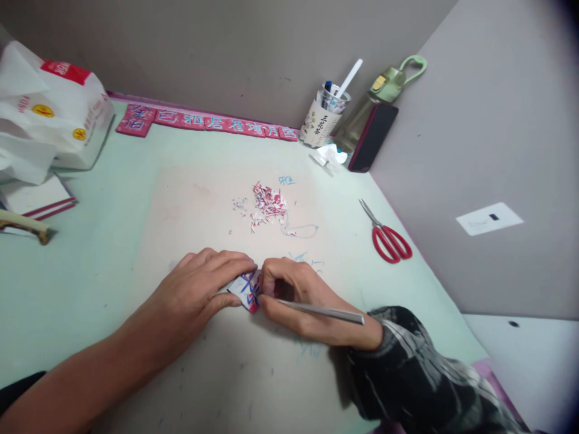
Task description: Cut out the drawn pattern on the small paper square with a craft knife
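Note:
My left hand [212, 280] pinches a small flat piece [245, 288] between thumb and fingers at its left side. The piece has a white face with blue drawn strokes, and red shows at its carved parts and lower edge. Closed around a slim silver pen-shaped carving knife [330, 311], my right hand [294, 292] rests against the piece's right side. The knife's handle points to the right; its tip is hidden by my fingers. Just beyond my hands lies a heap of red and white shavings [270, 204] on a beige mat [190, 199].
Red tiles with pale characters [215, 123] line the back edge. Red-handled scissors [386, 238] lie at right. A pen cup [321, 117], green-lidded bottle [362, 114], phone [374, 137] and crumpled tissue [332, 155] stand back right. A tissue pack [72, 114] and brown-handled object [27, 224] are left.

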`<state>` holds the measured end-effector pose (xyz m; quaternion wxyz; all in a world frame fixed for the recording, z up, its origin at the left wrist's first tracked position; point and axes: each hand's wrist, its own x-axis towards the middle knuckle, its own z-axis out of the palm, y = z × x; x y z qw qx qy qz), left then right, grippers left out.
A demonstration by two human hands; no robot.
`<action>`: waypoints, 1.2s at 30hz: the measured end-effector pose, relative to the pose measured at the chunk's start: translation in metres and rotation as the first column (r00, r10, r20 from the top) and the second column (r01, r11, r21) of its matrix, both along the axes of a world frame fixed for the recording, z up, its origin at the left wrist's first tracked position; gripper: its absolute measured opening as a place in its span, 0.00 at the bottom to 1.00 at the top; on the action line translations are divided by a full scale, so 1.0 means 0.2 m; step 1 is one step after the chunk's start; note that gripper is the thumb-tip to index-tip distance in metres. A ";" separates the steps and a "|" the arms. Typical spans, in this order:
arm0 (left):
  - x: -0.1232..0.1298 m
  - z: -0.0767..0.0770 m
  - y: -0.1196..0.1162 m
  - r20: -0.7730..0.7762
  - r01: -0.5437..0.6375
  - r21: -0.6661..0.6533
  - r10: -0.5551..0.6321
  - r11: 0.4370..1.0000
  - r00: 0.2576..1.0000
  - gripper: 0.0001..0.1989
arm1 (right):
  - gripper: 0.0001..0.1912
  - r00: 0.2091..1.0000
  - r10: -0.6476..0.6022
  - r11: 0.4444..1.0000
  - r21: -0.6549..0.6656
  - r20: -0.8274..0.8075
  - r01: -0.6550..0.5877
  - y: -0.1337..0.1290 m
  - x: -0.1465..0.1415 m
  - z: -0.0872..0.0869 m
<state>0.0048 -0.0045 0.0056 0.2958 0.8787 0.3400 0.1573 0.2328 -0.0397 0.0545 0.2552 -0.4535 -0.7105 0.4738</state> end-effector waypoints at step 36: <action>-0.04 0.01 -0.06 -0.028 -0.114 0.056 0.115 0.992 0.993 0.16 | 0.13 0.979 -0.202 0.975 -0.093 0.023 0.204 -0.05 -0.04 -0.02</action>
